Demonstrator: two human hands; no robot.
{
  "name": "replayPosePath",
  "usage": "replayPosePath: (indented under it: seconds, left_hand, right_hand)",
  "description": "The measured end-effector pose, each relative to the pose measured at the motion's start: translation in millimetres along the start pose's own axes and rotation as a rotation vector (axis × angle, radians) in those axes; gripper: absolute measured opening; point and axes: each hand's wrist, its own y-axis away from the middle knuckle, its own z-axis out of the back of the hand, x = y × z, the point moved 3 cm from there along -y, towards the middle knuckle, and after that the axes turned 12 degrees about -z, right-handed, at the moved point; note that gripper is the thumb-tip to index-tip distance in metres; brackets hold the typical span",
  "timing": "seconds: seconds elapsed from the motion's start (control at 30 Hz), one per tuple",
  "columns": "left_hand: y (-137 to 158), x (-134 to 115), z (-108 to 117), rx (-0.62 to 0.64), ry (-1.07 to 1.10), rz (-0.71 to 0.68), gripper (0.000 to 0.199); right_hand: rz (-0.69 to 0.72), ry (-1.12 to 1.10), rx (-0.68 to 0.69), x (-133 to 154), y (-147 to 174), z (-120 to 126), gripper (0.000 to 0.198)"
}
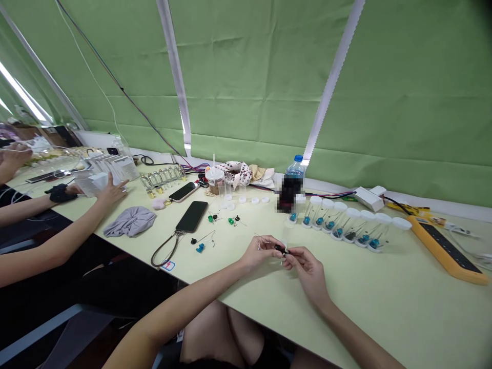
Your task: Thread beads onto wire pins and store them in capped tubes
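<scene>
Between the fingertips of both hands, over the table, is a small black part (282, 250) with thin metal wire showing at it. My left hand (258, 252) pinches it from one side. On its other side my right hand (308, 270) has its thumb and fingers closed at the part. The fingers hide much of its shape. Just behind the hands stands a clear tube (286, 231). To the left lie a blue piece (200, 248) with bent wire, a black piece (193, 241), and green pieces (231, 221) with wires.
Several clear tubes with white lids (352, 212) and blue pieces inside stand in a row at right, near an orange power strip (448, 251). Phones (192, 217), a grey cloth (129, 221) and a cup (214, 179) are at left. A co-worker's hand (111, 192) handles white cards.
</scene>
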Motion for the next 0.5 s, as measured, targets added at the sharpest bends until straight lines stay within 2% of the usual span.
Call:
replayPosePath:
  seconds: [0.13, 0.5]
  left_hand:
    - [0.0, -0.2, -0.2, 0.014, 0.014, 0.018, 0.028]
    - [-0.6, 1.3, 1.2, 0.012, -0.018, 0.042, 0.032]
  right_hand:
    - [0.031, 0.007, -0.021, 2.9, 0.1, -0.1, 0.021]
    - [-0.025, 0.013, -0.046, -3.6, -2.2, 2.5, 0.027]
